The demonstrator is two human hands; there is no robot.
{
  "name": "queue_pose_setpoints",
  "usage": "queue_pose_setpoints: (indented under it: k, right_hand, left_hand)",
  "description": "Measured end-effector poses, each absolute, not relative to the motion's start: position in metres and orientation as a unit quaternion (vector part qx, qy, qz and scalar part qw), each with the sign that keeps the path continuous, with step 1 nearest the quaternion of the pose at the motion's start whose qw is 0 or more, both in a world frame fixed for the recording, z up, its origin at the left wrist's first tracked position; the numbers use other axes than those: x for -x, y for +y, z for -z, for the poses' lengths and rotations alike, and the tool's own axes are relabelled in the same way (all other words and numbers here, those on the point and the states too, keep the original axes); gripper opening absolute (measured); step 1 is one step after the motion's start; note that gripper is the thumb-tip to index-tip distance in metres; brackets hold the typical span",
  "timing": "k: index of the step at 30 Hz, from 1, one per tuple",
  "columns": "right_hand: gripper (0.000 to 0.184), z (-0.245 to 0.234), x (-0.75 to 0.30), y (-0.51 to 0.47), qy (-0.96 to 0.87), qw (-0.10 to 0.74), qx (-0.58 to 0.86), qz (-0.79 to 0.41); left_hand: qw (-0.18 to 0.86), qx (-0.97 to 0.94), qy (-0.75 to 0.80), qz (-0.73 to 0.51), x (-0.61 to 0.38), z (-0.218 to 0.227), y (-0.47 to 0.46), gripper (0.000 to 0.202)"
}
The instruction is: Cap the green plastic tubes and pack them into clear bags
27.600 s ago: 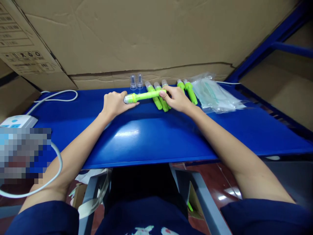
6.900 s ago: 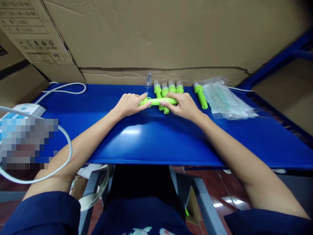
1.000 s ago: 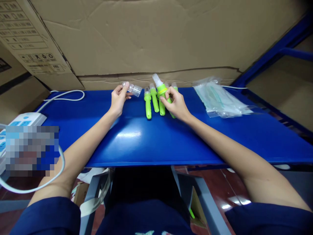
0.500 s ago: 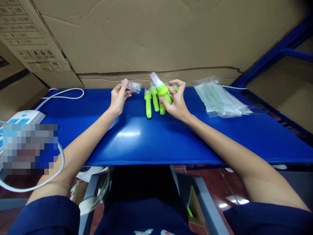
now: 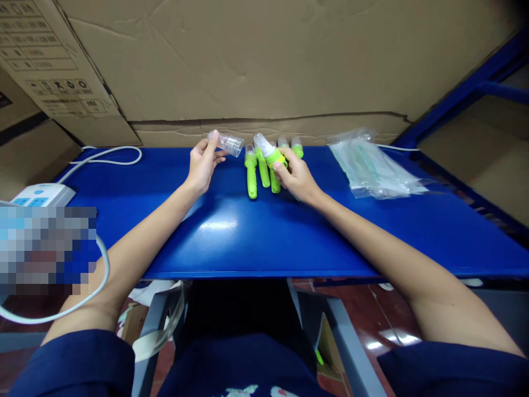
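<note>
My left hand (image 5: 202, 165) pinches a clear plastic cap (image 5: 232, 144), tube-shaped with ridges near its open end, which points right. In my right hand (image 5: 298, 177) is a lime-green bottle (image 5: 273, 156) with a translucent white pointed tip and a yellow ring. It tilts up and to the left, its lower body hidden by my fingers. The cap and the bottle's tip are a short way apart. Behind and below the held bottle, several similar green bottles (image 5: 252, 179) with translucent tops lie on the blue table (image 5: 219, 242), some partly covered by my right hand.
A clear plastic bag (image 5: 367, 168) with pale contents lies at the right. On the left are a white power strip (image 5: 45, 196) and a white cable (image 5: 108, 270) looping over my forearm. A cardboard sheet (image 5: 256, 60) stands along the back; a blue frame (image 5: 467, 94) rises at the right.
My right fingers have closed in around the bottle, and its tip now sits slightly lower. My left hand with the cap has shifted slightly right.
</note>
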State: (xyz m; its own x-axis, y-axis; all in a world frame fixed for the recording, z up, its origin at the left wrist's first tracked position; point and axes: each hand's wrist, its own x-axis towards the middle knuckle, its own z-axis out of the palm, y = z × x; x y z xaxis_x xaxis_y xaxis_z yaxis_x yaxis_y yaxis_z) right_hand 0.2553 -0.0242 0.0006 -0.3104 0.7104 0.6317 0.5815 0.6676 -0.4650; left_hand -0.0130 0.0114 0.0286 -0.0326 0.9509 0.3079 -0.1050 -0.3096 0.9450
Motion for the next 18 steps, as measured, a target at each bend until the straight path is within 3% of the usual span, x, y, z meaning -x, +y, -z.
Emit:
queue_pose_setpoints:
  k: [13, 18]
  right_hand:
    - [0.048, -0.0097, -0.2494, -0.0344, -0.846, 0.346, 0.405, -0.037]
    - [0.062, -0.0097, -0.2535, -0.0253, -0.85, 0.33, 0.408, -0.039]
  left_hand:
    - [0.424, -0.576, 0.356, -0.602, 0.0066, -0.0256, 0.0063, 0.064]
    - [0.417, -0.637, 0.335, -0.556, 0.0032, -0.0224, 0.003, 0.066]
